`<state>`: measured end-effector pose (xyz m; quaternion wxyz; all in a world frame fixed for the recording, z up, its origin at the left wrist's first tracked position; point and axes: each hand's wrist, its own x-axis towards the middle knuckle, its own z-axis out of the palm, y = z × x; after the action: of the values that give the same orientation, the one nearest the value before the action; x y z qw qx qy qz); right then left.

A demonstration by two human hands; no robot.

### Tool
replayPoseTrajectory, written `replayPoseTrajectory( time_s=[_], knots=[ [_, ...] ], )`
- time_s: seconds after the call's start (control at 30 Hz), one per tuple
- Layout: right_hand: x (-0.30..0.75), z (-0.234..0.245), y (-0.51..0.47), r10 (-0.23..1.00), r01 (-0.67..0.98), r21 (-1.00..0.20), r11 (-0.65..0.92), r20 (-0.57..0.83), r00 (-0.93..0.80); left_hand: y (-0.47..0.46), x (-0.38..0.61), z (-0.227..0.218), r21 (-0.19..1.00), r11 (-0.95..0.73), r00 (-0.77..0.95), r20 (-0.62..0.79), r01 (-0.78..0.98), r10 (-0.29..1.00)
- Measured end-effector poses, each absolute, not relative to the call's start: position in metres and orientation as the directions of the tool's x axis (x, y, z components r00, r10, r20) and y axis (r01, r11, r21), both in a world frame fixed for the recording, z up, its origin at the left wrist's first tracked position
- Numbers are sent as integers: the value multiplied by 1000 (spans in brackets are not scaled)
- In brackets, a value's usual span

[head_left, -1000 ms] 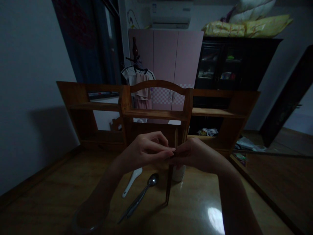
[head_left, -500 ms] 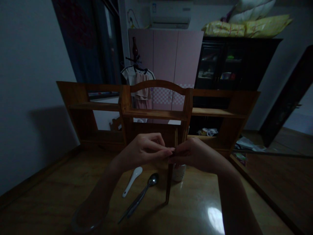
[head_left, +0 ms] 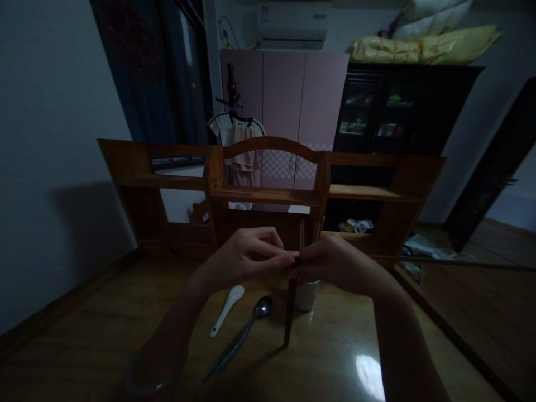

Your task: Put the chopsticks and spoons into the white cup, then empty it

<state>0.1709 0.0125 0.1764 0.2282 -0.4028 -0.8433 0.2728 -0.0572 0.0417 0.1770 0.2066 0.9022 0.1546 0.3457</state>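
Head view: we see left hand [head_left: 247, 257] and right hand [head_left: 335, 262] pinched shut on upright chopsticks [head_left: 288, 312], raised slightly from before (tips near middle of table [head_left: 335, 357], beside cup [head_left: 306, 295]).

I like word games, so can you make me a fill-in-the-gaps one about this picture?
1. The left hand and right hand hold the chopsticks by their ____ ends.
2. The white spoon lies to the ____ of the metal spoon.
3. The cup has the colour ____.
Missing words: top, left, white.
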Motion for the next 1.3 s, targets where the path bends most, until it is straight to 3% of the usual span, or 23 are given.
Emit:
replayPoseTrajectory(
  time_s=[0.63,1.3],
  knots=[
    [169,176,14,792,536,-650,539,172,-586,39,-57,179,442,-882,717,560,165,415],
    [172,177,17,790,490,-736,466,97,-605,41,-59,177,429,-883,743,524,192,416]
  ],
)
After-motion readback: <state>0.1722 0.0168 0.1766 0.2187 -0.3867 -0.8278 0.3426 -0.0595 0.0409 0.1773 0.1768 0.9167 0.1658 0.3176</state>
